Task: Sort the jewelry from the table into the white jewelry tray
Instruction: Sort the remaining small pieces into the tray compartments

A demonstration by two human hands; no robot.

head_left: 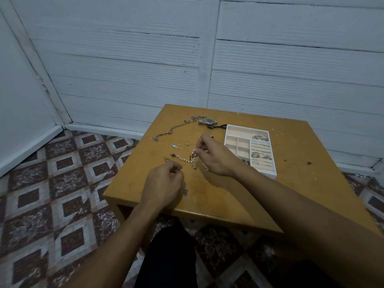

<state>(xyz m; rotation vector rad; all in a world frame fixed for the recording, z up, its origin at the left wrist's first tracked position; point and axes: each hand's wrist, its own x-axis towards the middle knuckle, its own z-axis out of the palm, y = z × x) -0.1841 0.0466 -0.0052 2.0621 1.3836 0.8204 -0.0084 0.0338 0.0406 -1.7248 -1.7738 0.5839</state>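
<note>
Right hand pinches one end of the pearl bracelet, lifting it so the strand trails on the wooden table, probably bound for the white jewelry tray beside its wrist. Left hand hovers curled; whether it holds anything, I cannot tell.

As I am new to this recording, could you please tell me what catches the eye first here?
The right hand pinches a pearl bracelet at the middle of the table. Right of it sits the white tray, with rings in its right column. A watch and a chain lie toward the far edge.
</note>
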